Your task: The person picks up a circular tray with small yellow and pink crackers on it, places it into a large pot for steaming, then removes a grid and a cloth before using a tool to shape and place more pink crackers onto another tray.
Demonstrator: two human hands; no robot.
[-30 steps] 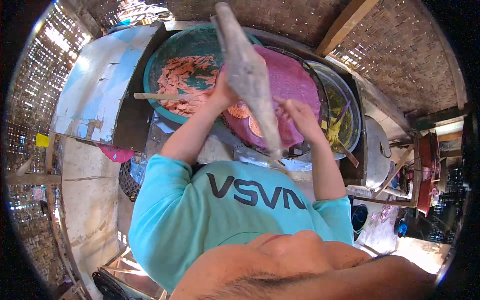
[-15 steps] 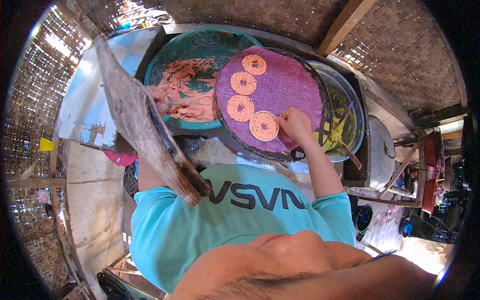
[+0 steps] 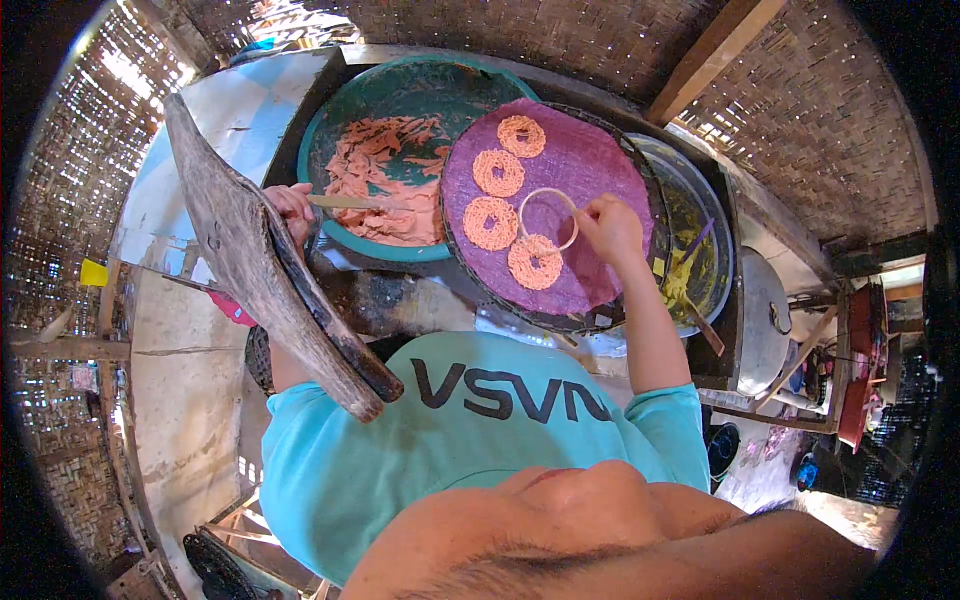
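My right hand (image 3: 613, 230) pinches the edge of a thin pale ring mould (image 3: 575, 236), raised a little over a purple cloth (image 3: 600, 170) on a round tray. Beneath its lower edge is a lacy orange dough ring (image 3: 535, 262), nearest me in a curved row of several such rings. At the left, my left hand (image 3: 292, 208) closes around a flat wooden spatula (image 3: 345, 201) whose blade reaches over the orange batter (image 3: 385, 165) in a green basin (image 3: 345, 90). A long weathered wooden piece (image 3: 265, 255) crosses before my left forearm and hides part of it.
Right of the cloth, a large basin (image 3: 722, 270) holds yellow-green batter and sticks. A lidded metal pot (image 3: 762, 310) stands beyond it. A blue-and-white tabletop (image 3: 235, 110) lies at the left. Woven walls and a wooden post (image 3: 715, 55) close in the back.
My right hand has lifted the ring mould off the nearest dough ring, up and slightly away. The spatula in my left hand now shows more clearly over the green basin.
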